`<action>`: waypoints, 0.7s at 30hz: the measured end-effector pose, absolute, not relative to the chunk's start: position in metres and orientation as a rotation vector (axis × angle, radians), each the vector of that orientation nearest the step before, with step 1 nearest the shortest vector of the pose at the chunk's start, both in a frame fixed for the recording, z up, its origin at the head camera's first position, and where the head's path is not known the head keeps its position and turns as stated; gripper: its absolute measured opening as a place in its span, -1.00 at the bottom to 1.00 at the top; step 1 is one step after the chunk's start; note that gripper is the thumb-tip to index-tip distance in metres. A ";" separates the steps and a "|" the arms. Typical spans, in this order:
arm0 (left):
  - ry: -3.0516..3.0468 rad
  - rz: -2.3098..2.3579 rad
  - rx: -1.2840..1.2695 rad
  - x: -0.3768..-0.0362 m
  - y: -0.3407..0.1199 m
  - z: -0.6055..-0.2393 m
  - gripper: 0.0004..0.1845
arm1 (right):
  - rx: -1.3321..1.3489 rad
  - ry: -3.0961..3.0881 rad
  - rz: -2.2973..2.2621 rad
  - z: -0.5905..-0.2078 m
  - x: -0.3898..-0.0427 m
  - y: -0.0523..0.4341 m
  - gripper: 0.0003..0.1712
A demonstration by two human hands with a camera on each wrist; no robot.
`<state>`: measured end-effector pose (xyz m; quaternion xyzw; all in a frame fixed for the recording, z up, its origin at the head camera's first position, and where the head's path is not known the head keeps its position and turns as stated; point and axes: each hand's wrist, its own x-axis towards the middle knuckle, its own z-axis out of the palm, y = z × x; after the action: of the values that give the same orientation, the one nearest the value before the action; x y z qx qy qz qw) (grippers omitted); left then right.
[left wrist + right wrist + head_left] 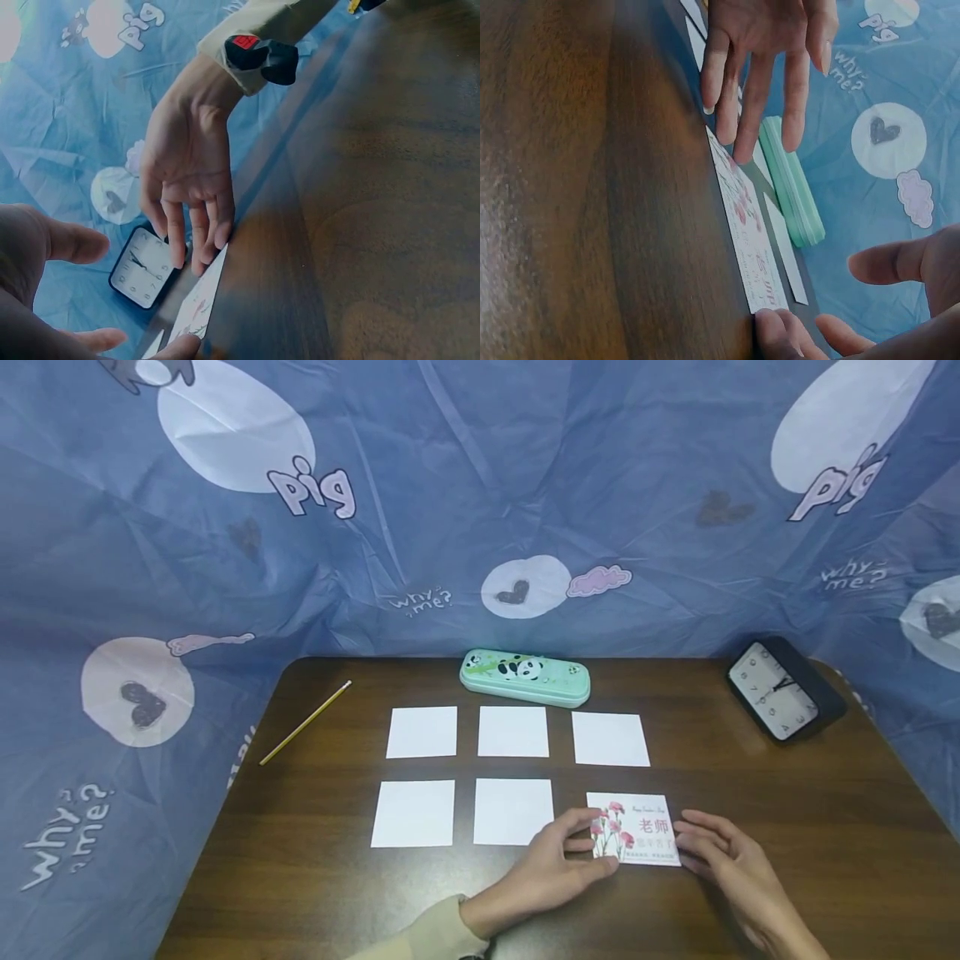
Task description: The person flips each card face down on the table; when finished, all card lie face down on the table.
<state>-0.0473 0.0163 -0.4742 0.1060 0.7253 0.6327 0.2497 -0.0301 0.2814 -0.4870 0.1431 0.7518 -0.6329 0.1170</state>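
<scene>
A greeting card printed with pink carnations and red Chinese characters lies face up on the table, at the right end of the front row. At its left edge, my left hand has fingertips at the upper side and the thumb near the lower corner. Opposite it, my right hand touches the right edge with its fingertips. The right wrist view shows the left fingers extended beside the card. In the left wrist view the right hand hangs with relaxed fingers over the card's far end.
Beside the card in the front row lie two blank white cards; three more form the row behind. A green panda pencil case stands at the back, a yellow pencil lies left, and a black clock sits back right.
</scene>
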 end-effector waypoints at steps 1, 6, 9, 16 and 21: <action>1.975 1.722 0.291 -0.047 0.016 -0.474 -0.31 | 0.431 2.191 -1.854 -0.487 -0.030 0.282 -0.32; 1.994 1.688 0.310 -0.046 0.017 -0.475 -0.31 | 0.497 2.159 -1.824 -0.486 -0.031 0.284 -0.30; 2.016 1.645 0.356 -0.045 0.016 -0.475 -0.29 | 0.516 2.138 -1.823 -0.486 -0.032 0.285 -0.28; 2.136 1.584 0.486 -0.045 0.016 -0.475 -0.27 | 0.465 2.075 -1.909 -0.483 -0.034 0.284 -0.48; 2.195 1.577 0.499 -0.046 0.020 -0.471 -0.26 | 0.404 2.017 -1.930 -0.480 -0.040 0.278 -0.46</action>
<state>-0.0461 0.0203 -0.4710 0.1781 0.7833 0.5626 0.1955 -0.0403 0.2777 -0.4798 0.1413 0.7058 -0.6755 0.1599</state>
